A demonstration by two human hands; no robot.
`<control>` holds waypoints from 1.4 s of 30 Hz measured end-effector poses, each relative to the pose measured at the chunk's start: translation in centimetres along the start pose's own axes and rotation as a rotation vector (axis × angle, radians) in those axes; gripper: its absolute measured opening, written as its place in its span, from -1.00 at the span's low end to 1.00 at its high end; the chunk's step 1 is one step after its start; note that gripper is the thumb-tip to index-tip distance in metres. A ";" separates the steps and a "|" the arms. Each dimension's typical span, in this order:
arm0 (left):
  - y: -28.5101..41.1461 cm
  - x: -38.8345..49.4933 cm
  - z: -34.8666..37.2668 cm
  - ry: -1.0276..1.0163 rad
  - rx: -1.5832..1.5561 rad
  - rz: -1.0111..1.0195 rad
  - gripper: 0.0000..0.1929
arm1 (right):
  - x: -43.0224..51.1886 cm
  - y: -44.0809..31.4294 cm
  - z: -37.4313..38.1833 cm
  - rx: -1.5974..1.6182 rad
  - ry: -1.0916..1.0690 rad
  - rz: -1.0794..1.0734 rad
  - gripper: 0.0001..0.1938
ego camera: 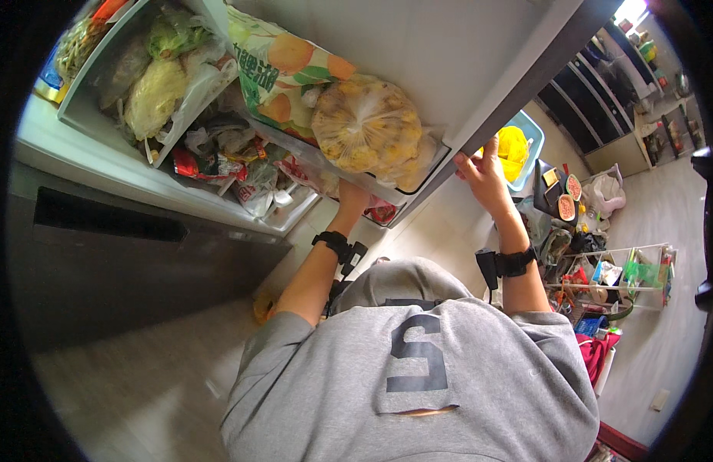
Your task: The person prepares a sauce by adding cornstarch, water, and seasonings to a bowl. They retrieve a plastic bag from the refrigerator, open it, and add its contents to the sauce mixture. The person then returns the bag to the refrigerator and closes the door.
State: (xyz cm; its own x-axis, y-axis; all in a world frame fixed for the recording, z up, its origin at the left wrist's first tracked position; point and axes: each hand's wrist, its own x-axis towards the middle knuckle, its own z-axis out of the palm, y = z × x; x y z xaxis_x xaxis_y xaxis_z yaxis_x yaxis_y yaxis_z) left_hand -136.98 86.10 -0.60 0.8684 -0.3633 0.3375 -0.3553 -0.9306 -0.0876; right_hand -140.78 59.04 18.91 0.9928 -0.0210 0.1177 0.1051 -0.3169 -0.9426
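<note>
My left hand (354, 196) reaches in under the door shelf of an open refrigerator, beside red packaging; its fingers are hidden. My right hand (483, 167) is at the outer edge of the refrigerator door (506, 98), thumb and fingertips against it. The door shelf above my left hand holds a knotted clear bag of yellowish food pieces (368, 124) and a printed bag with orange fruit pictures (293, 63). Inside the refrigerator, a pulled-out drawer (102, 63) holds a wrapped cabbage (155, 95). Red and clear food packets (209, 164) lie beside it.
Beyond the door stands a light blue basin (535, 136) with a yellow bag (512, 153). A dark tray (544, 202) with small containers, a white wire rack (633, 251) with goods and several bags line the right side. A dark lower refrigerator panel (119, 260) is at left.
</note>
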 end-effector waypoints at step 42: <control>-4.0 6.1 -37.0 0.562 -0.795 0.039 -0.81 | -3.7 -15.0 3.4 -0.372 0.146 -0.664 -0.77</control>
State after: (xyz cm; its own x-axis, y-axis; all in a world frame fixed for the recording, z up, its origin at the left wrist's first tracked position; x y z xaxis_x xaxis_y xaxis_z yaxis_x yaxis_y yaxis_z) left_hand -143.06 89.25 36.44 0.6327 -0.1275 0.7639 -0.6892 -0.5424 0.4804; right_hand -145.88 67.07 31.54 0.7082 0.1686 0.6856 0.6240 -0.6038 -0.4961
